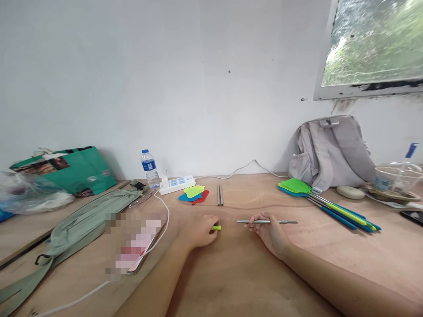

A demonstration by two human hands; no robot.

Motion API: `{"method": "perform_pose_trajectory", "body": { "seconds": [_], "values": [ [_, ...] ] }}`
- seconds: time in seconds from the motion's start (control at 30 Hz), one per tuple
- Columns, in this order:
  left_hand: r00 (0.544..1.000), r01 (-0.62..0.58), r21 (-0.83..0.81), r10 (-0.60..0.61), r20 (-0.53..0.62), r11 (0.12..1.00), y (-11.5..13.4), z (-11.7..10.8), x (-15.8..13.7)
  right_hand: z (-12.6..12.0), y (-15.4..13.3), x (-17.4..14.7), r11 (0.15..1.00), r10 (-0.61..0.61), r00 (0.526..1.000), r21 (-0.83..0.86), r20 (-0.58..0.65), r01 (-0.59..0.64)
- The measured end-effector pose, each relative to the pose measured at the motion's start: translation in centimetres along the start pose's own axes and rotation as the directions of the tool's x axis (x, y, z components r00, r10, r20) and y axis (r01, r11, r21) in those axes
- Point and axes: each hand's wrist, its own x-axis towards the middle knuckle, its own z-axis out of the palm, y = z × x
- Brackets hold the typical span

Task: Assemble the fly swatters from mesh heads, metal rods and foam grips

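1. Where the table (pixel 238 281) stretches away, the left grip (pixel 202 230) lies at nine o'clock from the right grip (pixel 271 231), the two apart.
2. Right grip: pinching a slim metal rod (pixel 288 222) near its middle, long axis running nine to three o'clock, its nine-o'clock end towards the left grip.
3. Left grip: curled round a yellow-green piece (pixel 217 228), mostly hidden, its visible end pointing to three o'clock, towards the rod.

Bare table (pixel 211 281) runs up gap between left hand (pixel 203 231) and right hand (pixel 272 235), narrowed by metal rod (pixel 287 222). Ahead, metal tubes (pixel 218 196) in way; left of them, swatter heads (pixel 194 191), power strip (pixel 177 184). Cable (pixel 168 211) blocks left; swatter bundle (pixel 350 215), backpack (pixel 333 154) right.
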Motion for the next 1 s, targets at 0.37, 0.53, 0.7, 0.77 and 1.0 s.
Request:
{"method": "perform_pose_trajectory", "body": {
  "seconds": [0.37,0.53,0.7,0.77,1.0],
  "values": [
    [0.997,-0.063,-0.03,0.064,0.041,0.998,0.5,0.2,0.0,0.0,0.1,0.6,0.987,0.113,0.992,0.121,-0.048,-0.107],
    [0.989,-0.091,-0.06,0.097,0.109,0.994,1.7,0.2,-0.1,0.0,0.2,0.6,0.986,0.111,0.993,0.131,-0.04,-0.105],
    [0.994,-0.072,-0.114,0.081,0.07,0.991,3.4,0.6,0.0,0.0,0.3,0.5,0.977,0.109,0.994,0.184,-0.001,-0.107],
    [0.995,-0.064,-0.148,0.074,0.062,0.987,3.9,0.8,0.0,-0.1,0.3,0.5,0.973,0.108,0.994,0.208,-0.005,-0.104],
    [0.99,-0.073,-0.346,0.111,0.092,0.936,4.2,0.9,-0.1,-0.1,-0.1,0.5,0.947,0.154,0.987,0.292,-0.036,-0.137]
  ]
}}
